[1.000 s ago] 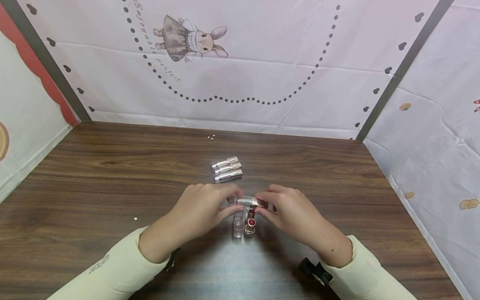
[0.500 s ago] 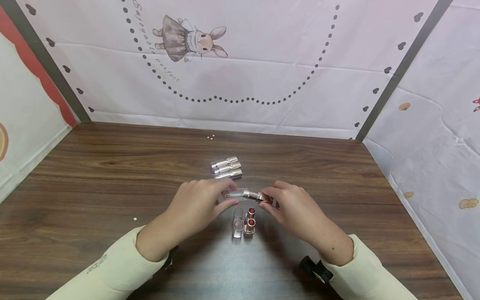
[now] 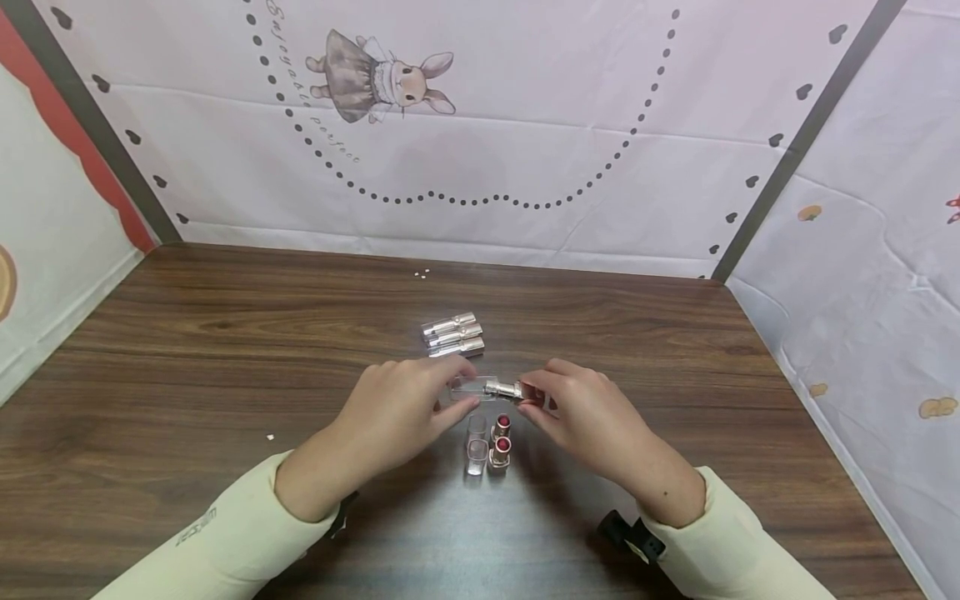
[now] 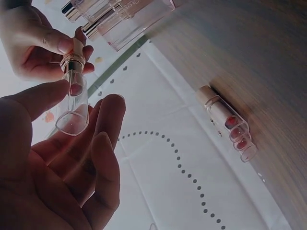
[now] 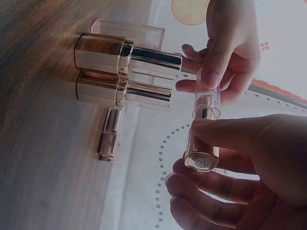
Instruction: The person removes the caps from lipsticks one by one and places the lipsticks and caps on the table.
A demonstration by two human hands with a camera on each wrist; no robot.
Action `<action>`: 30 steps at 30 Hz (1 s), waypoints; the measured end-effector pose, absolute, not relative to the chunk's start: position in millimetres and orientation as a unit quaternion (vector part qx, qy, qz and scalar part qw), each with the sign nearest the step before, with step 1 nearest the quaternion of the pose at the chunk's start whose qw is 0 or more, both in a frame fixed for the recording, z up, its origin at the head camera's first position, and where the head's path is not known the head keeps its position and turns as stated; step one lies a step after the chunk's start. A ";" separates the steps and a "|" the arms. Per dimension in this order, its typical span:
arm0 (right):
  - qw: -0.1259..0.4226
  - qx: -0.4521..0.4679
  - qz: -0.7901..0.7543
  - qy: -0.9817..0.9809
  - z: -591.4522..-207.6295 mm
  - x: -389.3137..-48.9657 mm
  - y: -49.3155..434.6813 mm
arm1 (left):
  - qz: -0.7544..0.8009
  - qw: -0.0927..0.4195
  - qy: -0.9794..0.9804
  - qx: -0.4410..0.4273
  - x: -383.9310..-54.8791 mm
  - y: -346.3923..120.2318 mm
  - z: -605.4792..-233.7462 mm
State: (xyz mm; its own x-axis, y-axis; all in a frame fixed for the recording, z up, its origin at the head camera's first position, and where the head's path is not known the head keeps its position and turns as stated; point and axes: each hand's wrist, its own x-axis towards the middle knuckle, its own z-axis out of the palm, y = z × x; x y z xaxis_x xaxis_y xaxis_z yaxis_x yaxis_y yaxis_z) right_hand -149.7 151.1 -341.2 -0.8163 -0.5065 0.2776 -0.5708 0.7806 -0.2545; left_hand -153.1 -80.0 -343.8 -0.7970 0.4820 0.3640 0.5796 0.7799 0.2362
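My left hand (image 3: 397, 408) pinches a clear lipstick cap (image 3: 471, 387) between thumb and fingers. Facing it, my right hand (image 3: 588, 417) grips the gold base of a lipstick (image 5: 201, 148). The lipstick's metal tube (image 3: 504, 389) points left, its tip end inside the mouth of the cap; its red tip shows through the clear wall in the left wrist view. Just below both hands stand two uncapped lipsticks (image 3: 501, 452) with red tips. Two clear caps (image 3: 477, 457) stand to their left.
Several capped lipsticks (image 3: 453, 333) lie side by side beyond the hands on the dark wooden table (image 3: 637, 333). Small white bits (image 3: 422, 275) lie near the back edge, another scrap (image 3: 271, 437) at left. A printed cloth (image 3: 510, 83) hangs behind.
The lipstick has been lifted away from the standing ones, and its cap has slid left along the tube, baring more of the metal. Between half a second ago and now little moved.
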 end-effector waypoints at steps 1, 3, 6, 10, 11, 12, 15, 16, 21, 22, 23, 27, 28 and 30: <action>0.098 0.287 0.164 -0.939 -341.4 -149.9 151.0 | -0.168 0.143 -0.933 -0.285 -153.4 -79.9 -344.2; 0.099 0.286 0.163 -0.939 -341.8 -150.4 150.9 | -0.165 0.145 -0.933 -0.284 -153.9 -79.5 -345.0; 0.098 0.282 0.163 -0.940 -342.5 -151.4 150.9 | -0.158 0.148 -0.934 -0.284 -155.1 -79.3 -346.6; 0.092 0.271 0.164 -0.944 -343.0 -152.9 151.4 | -0.155 0.158 -0.932 -0.286 -156.1 -78.6 -347.5; 0.090 0.268 0.164 -0.945 -343.1 -153.1 151.8 | -0.155 0.159 -0.932 -0.286 -156.3 -78.4 -347.6; 0.089 0.266 0.163 -0.946 -343.2 -153.4 152.0 | -0.156 0.159 -0.932 -0.286 -156.6 -78.2 -347.8; 0.088 0.262 0.164 -0.947 -343.4 -153.8 152.4 | -0.159 0.158 -0.932 -0.286 -157.0 -78.2 -348.1; 0.088 0.261 0.164 -0.947 -343.6 -154.0 152.4 | -0.160 0.157 -0.932 -0.285 -157.0 -78.5 -348.3; 0.090 0.254 0.158 -0.950 -344.8 -154.5 151.2 | -0.163 0.143 -0.936 -0.277 -155.5 -80.7 -349.6; 0.090 0.252 0.156 -0.951 -345.1 -154.6 151.0 | -0.164 0.137 -0.937 -0.276 -155.3 -81.1 -350.3; 0.091 0.251 0.155 -0.951 -345.4 -154.6 150.8 | -0.164 0.132 -0.938 -0.275 -155.1 -81.3 -350.9; 0.095 0.248 0.152 -0.952 -346.8 -155.3 150.6 | -0.162 0.124 -0.941 -0.272 -155.4 -81.5 -353.2; 0.096 0.247 0.151 -0.952 -347.3 -155.7 150.7 | -0.159 0.125 -0.941 -0.271 -155.9 -81.2 -353.7; 0.099 0.247 0.150 -0.952 -348.2 -156.6 151.1 | -0.155 0.126 -0.942 -0.269 -156.9 -80.6 -354.0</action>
